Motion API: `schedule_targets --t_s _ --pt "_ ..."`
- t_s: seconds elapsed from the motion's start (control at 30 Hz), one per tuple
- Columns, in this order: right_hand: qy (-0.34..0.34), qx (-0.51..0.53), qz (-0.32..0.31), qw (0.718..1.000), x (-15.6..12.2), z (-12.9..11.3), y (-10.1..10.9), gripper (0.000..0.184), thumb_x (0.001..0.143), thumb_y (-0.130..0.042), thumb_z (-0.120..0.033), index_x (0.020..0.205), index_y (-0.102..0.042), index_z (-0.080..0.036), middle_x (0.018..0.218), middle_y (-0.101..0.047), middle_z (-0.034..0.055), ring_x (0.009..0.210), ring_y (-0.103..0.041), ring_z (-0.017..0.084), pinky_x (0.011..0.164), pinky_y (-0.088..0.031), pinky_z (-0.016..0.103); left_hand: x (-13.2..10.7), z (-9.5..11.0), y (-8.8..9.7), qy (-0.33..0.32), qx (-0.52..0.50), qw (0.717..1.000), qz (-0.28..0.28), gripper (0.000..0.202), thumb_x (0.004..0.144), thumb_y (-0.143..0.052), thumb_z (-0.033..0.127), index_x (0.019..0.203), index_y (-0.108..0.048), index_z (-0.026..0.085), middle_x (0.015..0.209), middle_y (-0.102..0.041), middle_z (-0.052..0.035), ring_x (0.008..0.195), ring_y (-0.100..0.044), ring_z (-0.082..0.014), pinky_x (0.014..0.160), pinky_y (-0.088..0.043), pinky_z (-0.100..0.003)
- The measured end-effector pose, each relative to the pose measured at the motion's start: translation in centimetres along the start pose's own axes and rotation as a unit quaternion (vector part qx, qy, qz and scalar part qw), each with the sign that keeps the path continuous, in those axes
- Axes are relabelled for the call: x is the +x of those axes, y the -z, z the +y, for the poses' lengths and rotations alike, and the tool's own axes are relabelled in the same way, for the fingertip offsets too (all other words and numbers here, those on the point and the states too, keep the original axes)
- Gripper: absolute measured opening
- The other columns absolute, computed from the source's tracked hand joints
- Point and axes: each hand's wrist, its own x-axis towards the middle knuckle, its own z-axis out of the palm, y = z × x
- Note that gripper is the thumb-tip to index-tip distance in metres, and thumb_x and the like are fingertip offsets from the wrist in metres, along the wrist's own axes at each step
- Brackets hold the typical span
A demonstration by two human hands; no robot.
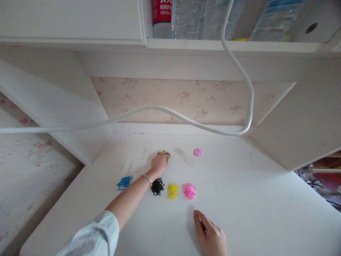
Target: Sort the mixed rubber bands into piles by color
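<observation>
My left hand (pixel 160 162) reaches across the white desk, its fingers closed down on a small mixed pile of rubber bands (pixel 161 152); the fingertips are partly hidden. Beneath my left forearm and wrist lie a blue pile of rubber bands (pixel 124 182) on one side and a black pile (pixel 158 187) on the other. Further right are a yellow pile (pixel 172 191) and a pink pile (pixel 189 191). Near the front, my right hand (pixel 211 233) rests with thumb and forefinger pressed together; what they hold, if anything, is hidden.
A small clear bottle with a pink cap (pixel 197 152) stands behind the piles. A thick white cable (pixel 160 107) hangs across the view in front of the back wall. Overhead, a shelf (pixel 213 44) holds plastic bottles (pixel 188 17). White side panels (pixel 298 117) flank the desk (pixel 255 213).
</observation>
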Motion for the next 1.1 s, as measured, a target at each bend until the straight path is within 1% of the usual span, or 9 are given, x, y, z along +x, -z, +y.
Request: schedule_targets --t_s 0.2,0.3,0.4,0.5,0.63,0.77,0.87,0.93,1.1 --pt "-0.007 0.005 -0.01 1.0 -0.1 0.0 0.0 0.048 0.088 -0.032 -0.057 0.098 -0.071 -0.03 0.093 -0.073 0.0016 0.074 -0.07 0.017 0.06 -0.05 0.018 -1.1 -1.1 1.3 -0.001 -0.012 1.0 0.002 0.033 0.093 -0.037 0.033 0.108 -0.065 0.024 0.116 -0.063 -0.0044 0.102 -0.059 -0.0158 0.089 -0.044 -0.028" --pt "-0.006 0.002 -0.007 1.0 -0.2 -0.2 0.3 0.047 0.088 -0.032 -0.057 0.098 -0.071 -0.031 0.091 -0.074 0.0012 0.072 -0.07 0.016 0.059 -0.05 0.018 -1.4 -1.5 2.1 -0.006 -0.021 1.0 -0.006 0.033 0.091 -0.039 0.034 0.101 -0.068 0.022 0.11 -0.066 -0.0052 0.098 -0.06 -0.0159 0.087 -0.045 -0.028" --pt "0.001 -0.002 -0.006 1.0 -0.2 -0.5 0.4 0.046 0.089 -0.032 -0.055 0.099 -0.07 -0.03 0.091 -0.074 0.0013 0.072 -0.07 0.016 0.061 -0.049 0.018 -2.2 -1.6 3.0 -0.031 -0.036 0.998 -0.028 0.032 0.089 -0.042 0.034 0.093 -0.071 0.022 0.1 -0.069 -0.0041 0.092 -0.062 -0.015 0.084 -0.045 -0.025" --pt "0.004 -0.013 -0.018 1.0 -0.3 -0.6 0.4 0.046 0.091 -0.031 -0.053 0.101 -0.069 -0.03 0.093 -0.073 0.0012 0.074 -0.07 0.016 0.062 -0.048 0.019 -4.1 -1.1 3.8 -0.072 -0.053 0.995 -0.054 0.029 0.086 -0.046 0.035 0.087 -0.072 0.023 0.093 -0.071 -0.0024 0.088 -0.063 -0.014 0.08 -0.045 -0.022" --pt "0.005 -0.028 -0.022 0.999 -0.4 -0.5 0.2 0.043 0.092 -0.031 -0.05 0.101 -0.068 -0.031 0.092 -0.073 0.0 0.074 -0.07 0.016 0.061 -0.048 0.019 -7.7 0.2 4.2 -0.105 -0.056 0.991 -0.063 0.028 0.087 -0.046 0.036 0.086 -0.071 0.024 0.093 -0.069 -0.0026 0.083 -0.063 -0.0137 0.078 -0.045 -0.023" --pt "0.01 -0.035 -0.015 0.999 -0.4 -0.5 0.2 0.043 0.091 -0.032 -0.051 0.101 -0.069 -0.031 0.093 -0.073 -0.0002 0.074 -0.07 0.016 0.06 -0.048 0.019 -11.1 1.5 3.8 -0.111 -0.041 0.991 -0.058 0.032 0.091 -0.04 0.037 0.085 -0.069 0.024 0.091 -0.066 -0.0035 0.077 -0.062 -0.0135 0.07 -0.045 -0.024" --pt "0.011 -0.037 -0.016 0.999 -0.4 -0.7 0.3 0.044 0.091 -0.031 -0.052 0.101 -0.069 -0.031 0.092 -0.073 0.0001 0.073 -0.07 0.016 0.059 -0.047 0.018 -12.9 2.1 2.9 -0.129 -0.02 0.991 -0.031 0.035 0.093 -0.035 0.036 0.089 -0.067 0.024 0.088 -0.065 -0.0042 0.075 -0.062 -0.0136 0.066 -0.044 -0.024" --pt "0.012 -0.04 -0.017 0.999 -0.5 -0.7 0.4 0.045 0.092 -0.03 -0.051 0.101 -0.069 -0.031 0.091 -0.073 0.0002 0.073 -0.07 0.016 0.059 -0.047 0.018 -13.7 2.2 2.2 -0.144 -0.005 0.989 -0.018 0.036 0.094 -0.032 0.034 0.087 -0.066 0.023 0.086 -0.064 -0.0044 0.073 -0.061 -0.0132 0.062 -0.042 -0.023" --pt "0.026 -0.049 -0.016 0.998 -0.6 -0.7 0.4 0.045 0.093 -0.03 -0.05 0.102 -0.069 -0.03 0.092 -0.073 0.0005 0.073 -0.07 0.016 0.06 -0.047 0.019 -14.6 2.2 0.8 -0.145 0.017 0.989 -0.027 0.033 0.094 -0.034 0.03 0.083 -0.063 0.021 0.085 -0.064 -0.0043 0.069 -0.061 -0.0118 0.055 -0.039 -0.021"
